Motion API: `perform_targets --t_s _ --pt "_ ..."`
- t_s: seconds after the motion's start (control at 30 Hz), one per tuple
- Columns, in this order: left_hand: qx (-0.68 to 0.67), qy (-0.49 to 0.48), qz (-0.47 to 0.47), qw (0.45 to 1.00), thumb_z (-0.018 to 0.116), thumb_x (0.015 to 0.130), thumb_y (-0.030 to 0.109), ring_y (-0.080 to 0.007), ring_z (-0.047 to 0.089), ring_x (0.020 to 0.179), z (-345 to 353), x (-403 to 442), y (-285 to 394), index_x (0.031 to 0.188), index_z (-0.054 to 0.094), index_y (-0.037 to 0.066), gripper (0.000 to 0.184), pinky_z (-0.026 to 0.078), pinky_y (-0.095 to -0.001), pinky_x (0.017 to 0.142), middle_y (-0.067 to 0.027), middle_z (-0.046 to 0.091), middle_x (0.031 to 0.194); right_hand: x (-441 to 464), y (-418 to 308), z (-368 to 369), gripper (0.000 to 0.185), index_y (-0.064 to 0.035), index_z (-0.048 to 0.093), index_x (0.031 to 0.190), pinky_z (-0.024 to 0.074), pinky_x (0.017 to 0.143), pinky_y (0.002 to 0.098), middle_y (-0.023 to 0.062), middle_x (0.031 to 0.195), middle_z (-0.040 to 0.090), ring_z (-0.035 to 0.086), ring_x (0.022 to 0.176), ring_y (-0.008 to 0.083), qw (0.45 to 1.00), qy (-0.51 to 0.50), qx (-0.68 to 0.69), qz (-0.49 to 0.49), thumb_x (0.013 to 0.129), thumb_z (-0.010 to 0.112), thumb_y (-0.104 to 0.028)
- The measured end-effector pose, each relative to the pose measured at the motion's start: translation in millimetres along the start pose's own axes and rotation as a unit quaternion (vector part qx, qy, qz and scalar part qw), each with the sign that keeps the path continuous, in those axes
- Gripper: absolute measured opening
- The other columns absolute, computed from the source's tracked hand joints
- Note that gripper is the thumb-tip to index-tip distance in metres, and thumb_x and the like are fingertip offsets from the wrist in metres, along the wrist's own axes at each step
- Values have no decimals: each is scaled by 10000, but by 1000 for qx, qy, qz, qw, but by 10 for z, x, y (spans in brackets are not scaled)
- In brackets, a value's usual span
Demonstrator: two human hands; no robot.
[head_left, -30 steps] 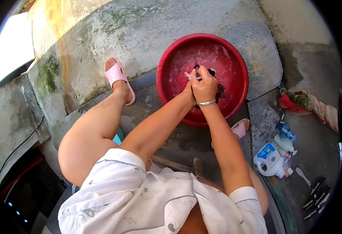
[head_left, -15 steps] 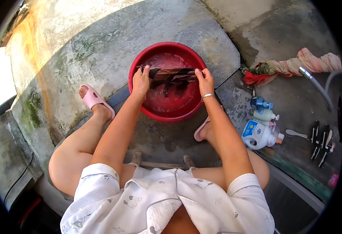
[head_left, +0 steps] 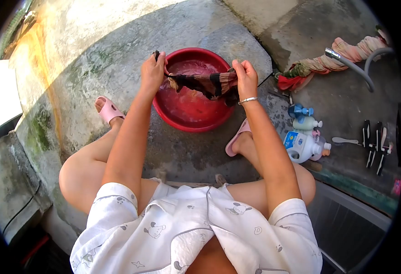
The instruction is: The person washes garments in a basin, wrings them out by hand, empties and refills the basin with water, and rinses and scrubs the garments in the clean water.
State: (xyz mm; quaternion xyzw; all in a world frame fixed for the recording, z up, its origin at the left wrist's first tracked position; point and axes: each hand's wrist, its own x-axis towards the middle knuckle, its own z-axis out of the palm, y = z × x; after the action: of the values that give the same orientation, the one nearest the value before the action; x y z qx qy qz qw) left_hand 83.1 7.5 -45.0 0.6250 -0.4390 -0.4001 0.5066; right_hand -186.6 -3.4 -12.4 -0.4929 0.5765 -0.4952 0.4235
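A dark brown and black patterned cloth point(head_left: 205, 85) is stretched sideways above a red basin point(head_left: 193, 126). My left hand point(head_left: 153, 73) grips its left end, just outside the basin's left rim. At the other end, my right hand point(head_left: 246, 78), with a silver bracelet at the wrist, pinches the cloth beyond the right rim. The cloth sags and bunches near my right hand. Some water with suds lies at the bottom of the basin.
On the ledge at right are a white detergent jug point(head_left: 299, 146), a blue bottle point(head_left: 299, 110), a pale pump bottle point(head_left: 306, 123), a white brush point(head_left: 345, 140) and several black clips point(head_left: 375, 146). Behind them lie a twisted cloth point(head_left: 333, 61) and a faucet hose point(head_left: 353, 67).
My hands were together over the basin, then spread with the cloth between them. Now they are wider apart, and the cloth has been pulled out longer. The view has shifted too.
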Motion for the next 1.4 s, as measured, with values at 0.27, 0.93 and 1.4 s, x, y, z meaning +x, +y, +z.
perform_targets --t_s 0.27,0.93,1.4 --pt "288 -28 35 957 522 917 383 -425 615 735 122 -115 -487 894 613 -54 447 462 -483 700 -255 634 734 -50 564 12 243 -10 530 857 520 617 283 52 782 582 593 705 128 965 56 58 248 868 652 -220" --pt "534 -356 14 767 818 575 374 -401 241 1368 833 -283 -1668 1471 242 199 1080 225 -559 1097 -138 224 1510 -217 1921 561 941 -289 268 1461 250 1072 541 23 1524 258 308 1358 308 684 -419 -597 -3 671 774 -356" --pt "283 -133 21 950 613 722 40 -357 557 1046 460 -99 -1405 1022 556 58 306 462 -438 882 -167 574 1069 -31 1187 465 243 -68 575 1045 478 729 335 92 854 659 633 820 218 907 -331 -242 91 865 613 -226"
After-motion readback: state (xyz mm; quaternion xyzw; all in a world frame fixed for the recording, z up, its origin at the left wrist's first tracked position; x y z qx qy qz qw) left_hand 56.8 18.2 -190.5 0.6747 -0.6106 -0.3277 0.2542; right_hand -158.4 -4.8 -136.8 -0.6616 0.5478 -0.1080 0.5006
